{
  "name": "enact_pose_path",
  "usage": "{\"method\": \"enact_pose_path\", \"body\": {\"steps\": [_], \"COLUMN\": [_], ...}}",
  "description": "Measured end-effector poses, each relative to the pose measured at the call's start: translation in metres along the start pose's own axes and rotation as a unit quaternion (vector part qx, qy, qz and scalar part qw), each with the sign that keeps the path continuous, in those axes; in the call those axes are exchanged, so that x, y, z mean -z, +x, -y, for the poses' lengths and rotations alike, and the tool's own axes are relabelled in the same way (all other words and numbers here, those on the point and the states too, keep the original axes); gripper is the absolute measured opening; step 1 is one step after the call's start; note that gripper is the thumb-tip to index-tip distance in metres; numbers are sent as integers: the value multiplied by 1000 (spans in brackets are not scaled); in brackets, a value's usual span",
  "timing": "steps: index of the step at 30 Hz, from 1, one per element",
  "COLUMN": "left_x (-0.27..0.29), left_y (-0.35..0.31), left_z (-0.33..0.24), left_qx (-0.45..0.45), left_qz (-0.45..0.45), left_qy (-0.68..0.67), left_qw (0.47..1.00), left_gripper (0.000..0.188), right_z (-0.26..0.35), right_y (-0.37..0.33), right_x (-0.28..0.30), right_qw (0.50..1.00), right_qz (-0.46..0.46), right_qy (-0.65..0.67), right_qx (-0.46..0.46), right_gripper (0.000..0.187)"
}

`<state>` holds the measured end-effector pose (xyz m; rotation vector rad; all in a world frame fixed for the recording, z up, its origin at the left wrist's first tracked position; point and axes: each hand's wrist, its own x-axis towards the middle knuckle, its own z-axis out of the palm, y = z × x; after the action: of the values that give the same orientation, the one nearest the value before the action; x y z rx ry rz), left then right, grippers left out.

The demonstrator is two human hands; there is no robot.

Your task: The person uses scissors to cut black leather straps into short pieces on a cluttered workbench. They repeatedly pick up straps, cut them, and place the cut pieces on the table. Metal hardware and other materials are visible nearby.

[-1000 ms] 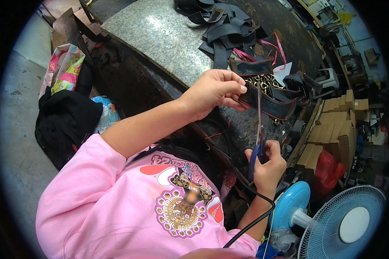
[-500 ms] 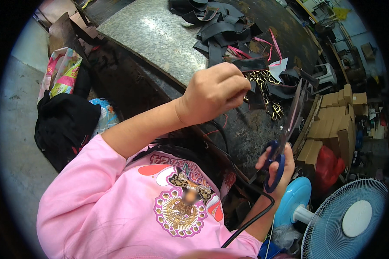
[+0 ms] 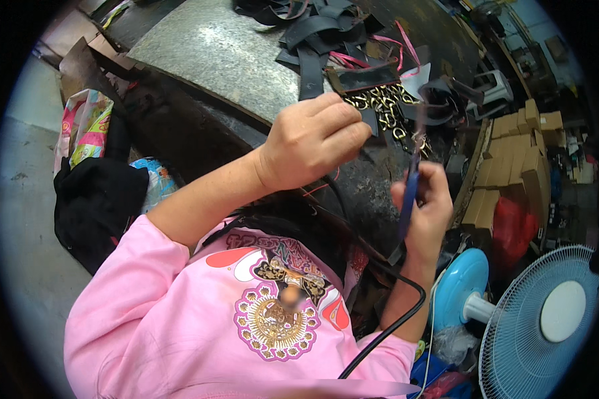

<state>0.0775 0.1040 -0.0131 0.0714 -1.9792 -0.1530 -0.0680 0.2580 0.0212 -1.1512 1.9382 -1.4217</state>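
Note:
My left hand (image 3: 314,142) is raised over the near edge of the table, fingers curled into a pinch. Whatever they may hold is too small or hidden to make out. To its right, my right hand (image 3: 430,203) grips a pair of scissors (image 3: 410,203) with dark blue handles. The scissors are seen nearly edge-on, blades pointing up and blurred. Behind both hands lie several brass-coloured metal clips (image 3: 393,110). A dark flat strip (image 3: 364,78) and a heap of black straps (image 3: 326,33) are farther back, with a pink ribbon (image 3: 406,46) beside them.
A pale speckled board (image 3: 199,53) covers the table's left part. A black cable (image 3: 406,286) loops past my right forearm. On the right stand a fan (image 3: 559,312), a blue round fan base (image 3: 469,276), cardboard boxes (image 3: 506,163) and a red bag (image 3: 512,223).
My right hand has come up and turned, so the scissors now show edge-on with their blades nearer my left hand. My left hand appears slightly lower and farther left, still pinched.

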Motion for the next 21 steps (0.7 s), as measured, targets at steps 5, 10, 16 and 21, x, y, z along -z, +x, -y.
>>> {"method": "enact_pose_path", "body": {"steps": [5, 10, 16, 21], "left_x": [11, 4, 3, 5], "left_y": [4, 6, 5, 1], "left_z": [19, 22, 21, 20], "left_qx": [-3, -38, -43, -37], "left_qz": [-15, -40, -46, -50], "left_qy": [47, 87, 84, 84], "left_qw": [999, 995, 995, 994], "left_gripper": [28, 20, 21, 20], "right_z": [12, 18, 13, 3], "right_y": [-20, -27, -27, -19], "right_x": [20, 25, 30, 30], "right_qw": [891, 852, 834, 983], "right_qz": [-18, -38, -32, 18], "right_qy": [-425, -492, -514, -183], "right_qx": [159, 176, 200, -15], "right_gripper": [47, 46, 38, 28]}}
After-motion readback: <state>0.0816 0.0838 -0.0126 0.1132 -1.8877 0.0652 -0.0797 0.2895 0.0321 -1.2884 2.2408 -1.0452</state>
